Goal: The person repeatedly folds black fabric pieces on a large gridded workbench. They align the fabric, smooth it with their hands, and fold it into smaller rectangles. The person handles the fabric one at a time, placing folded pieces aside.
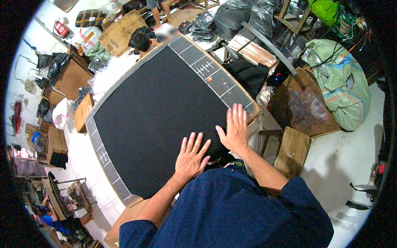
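A large sheet of black fabric (155, 117) lies flat over most of a work table, whose grey top (217, 82) carries white grid lines along its margins. My left hand (192, 155) rests palm down on the fabric near the edge closest to me, its fingers slightly apart. Further right, my right hand (235, 128) is spread at the fabric's right border, with its fingertips over the marked margin and its thumb towards the cloth. Neither hand holds anything. An orange mark (209, 79) shows on the right margin.
A person (142, 42) is at the table's far corner. Black plastic bags (232, 18) are piled behind it. To the right stand a wooden stool (291, 152) and a bulging green woven sack (344, 86) on a brown board (304, 105). Wooden boxes (71, 80) line the left side.
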Available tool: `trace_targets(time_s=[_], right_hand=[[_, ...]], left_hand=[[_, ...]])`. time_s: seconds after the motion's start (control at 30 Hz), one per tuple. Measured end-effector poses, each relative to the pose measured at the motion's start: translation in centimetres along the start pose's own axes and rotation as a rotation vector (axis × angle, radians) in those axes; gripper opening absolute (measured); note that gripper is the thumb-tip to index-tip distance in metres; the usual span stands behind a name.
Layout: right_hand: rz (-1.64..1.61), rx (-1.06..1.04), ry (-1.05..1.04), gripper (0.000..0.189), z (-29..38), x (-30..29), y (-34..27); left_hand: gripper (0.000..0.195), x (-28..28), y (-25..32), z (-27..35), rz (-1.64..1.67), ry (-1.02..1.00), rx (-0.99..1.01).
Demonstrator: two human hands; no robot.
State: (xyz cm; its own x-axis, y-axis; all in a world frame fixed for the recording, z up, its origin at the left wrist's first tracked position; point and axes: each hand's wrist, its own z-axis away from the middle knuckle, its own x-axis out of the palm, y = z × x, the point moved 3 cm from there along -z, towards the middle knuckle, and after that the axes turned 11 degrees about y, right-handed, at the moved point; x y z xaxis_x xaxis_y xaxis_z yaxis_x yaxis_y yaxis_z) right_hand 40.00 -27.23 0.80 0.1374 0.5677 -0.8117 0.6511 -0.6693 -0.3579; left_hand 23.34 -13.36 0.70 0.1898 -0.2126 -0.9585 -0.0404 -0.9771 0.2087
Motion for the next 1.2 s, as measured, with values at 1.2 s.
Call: trace_targets(time_s=[1.2], right_hand=[[-0.211,-0.846,-0.432,0.089,16.6,10.9,-40.5]], left_hand=[[0.072,0.7,0.2,54.3,0.165,0.794,-1.572]])
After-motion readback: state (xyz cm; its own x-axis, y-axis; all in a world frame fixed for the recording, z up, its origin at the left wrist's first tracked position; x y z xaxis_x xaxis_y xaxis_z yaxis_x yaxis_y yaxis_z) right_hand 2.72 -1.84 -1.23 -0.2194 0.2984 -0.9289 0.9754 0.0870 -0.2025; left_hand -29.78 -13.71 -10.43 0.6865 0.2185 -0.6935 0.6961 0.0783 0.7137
